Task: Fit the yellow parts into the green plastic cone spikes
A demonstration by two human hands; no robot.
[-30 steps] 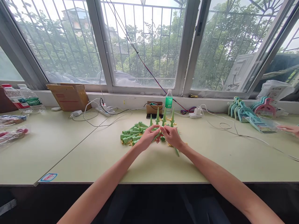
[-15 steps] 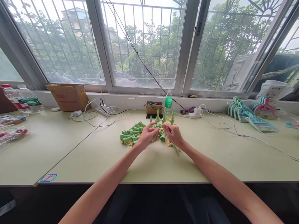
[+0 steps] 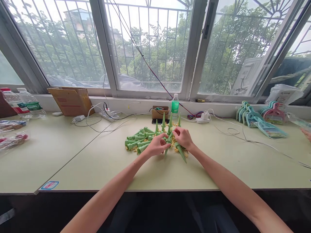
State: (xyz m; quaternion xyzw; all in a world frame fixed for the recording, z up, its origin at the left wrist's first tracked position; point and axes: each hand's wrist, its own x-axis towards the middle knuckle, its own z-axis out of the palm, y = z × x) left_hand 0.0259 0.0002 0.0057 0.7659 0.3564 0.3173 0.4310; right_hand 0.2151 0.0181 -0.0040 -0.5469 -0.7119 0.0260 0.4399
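"While the left hand [image 3: 156, 146] holds a green spike [image 3: 168, 140], where is the right hand [image 3: 184, 138]?"

"By the top, but I can't tell if it grips. The spike is between both hands, tip down. Green tubes [image 3: 133, 145] lie left of them."

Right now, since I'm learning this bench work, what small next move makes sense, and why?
Probably close the left hand around the green plastic spike: that grip looks loose, while the right hand seems to pinch only the upper end.
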